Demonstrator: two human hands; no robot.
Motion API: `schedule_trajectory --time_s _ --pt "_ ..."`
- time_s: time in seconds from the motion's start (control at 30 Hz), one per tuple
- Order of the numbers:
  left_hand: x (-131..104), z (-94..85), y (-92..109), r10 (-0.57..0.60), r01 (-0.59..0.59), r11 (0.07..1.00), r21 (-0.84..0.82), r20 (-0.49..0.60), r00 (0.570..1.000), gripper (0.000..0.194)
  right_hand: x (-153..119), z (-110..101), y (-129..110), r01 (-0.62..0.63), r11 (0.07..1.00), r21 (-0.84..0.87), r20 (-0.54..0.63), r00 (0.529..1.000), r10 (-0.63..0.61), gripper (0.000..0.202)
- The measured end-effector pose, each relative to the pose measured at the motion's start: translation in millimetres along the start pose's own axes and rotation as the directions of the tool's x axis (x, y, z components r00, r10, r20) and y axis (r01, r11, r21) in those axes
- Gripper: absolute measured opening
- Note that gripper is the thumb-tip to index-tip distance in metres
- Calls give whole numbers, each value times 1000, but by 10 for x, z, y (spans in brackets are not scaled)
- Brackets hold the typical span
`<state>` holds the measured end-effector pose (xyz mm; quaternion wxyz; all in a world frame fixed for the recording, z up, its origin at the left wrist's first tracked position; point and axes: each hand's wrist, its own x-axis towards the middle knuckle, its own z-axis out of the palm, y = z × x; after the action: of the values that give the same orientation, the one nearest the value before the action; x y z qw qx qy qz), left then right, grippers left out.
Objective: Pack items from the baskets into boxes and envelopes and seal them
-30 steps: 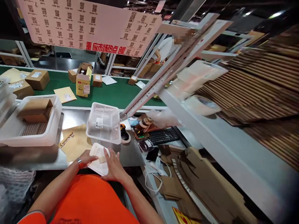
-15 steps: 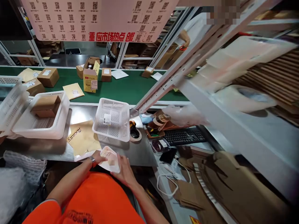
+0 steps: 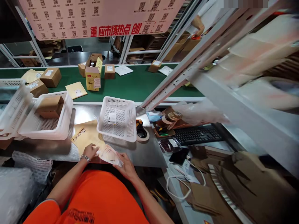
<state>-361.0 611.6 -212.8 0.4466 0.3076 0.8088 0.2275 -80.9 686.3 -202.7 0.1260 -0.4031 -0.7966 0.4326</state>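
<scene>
A small, soft white-and-pink packet [image 3: 109, 155] is stretched between my two hands just over the front edge of the metal bench. My left hand [image 3: 90, 151], with a watch at the wrist, pinches its left end. The fingers of my right hand [image 3: 126, 166] are closed on its right end. Under and beyond my left hand lies a tan envelope [image 3: 85, 135] printed "beauty", its lower corner covered by that hand. Behind the packet stands a white perforated basket [image 3: 116, 139] with a label on its floor.
A tape dispenser [image 3: 141, 132] stands right of the basket. Further left, a white basket [image 3: 44, 133] holds a brown box [image 3: 50, 107]. Parcels lie on a green conveyor [image 3: 130, 88] behind. A slanted white post [image 3: 168, 84] and shelf border the right, above a keyboard [image 3: 198, 135].
The packet has tilted and moved slightly down at its right end, and its shape has changed. My left hand has shifted to its upper left end. The whole view has shifted slightly.
</scene>
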Motion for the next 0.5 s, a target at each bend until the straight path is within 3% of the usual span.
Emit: schedule_trajectory --time_s 0.07,0.2,0.27,0.5 --pt "61 -132 -99 45 -31 981 191 -68 997 50 49 21 -1 -24 1000 14 1 1000 24 76" --pt "160 -178 -222 124 -96 852 515 -20 992 35 164 80 -30 -74 997 26 15 997 74 83" --pt "193 -165 -240 116 -92 856 508 -17 993 27 235 119 -53 -95 995 34 21 995 94 88" --pt "246 -151 -227 95 -105 883 457 45 995 27 476 312 -81 -106 992 75 8 994 105 91"
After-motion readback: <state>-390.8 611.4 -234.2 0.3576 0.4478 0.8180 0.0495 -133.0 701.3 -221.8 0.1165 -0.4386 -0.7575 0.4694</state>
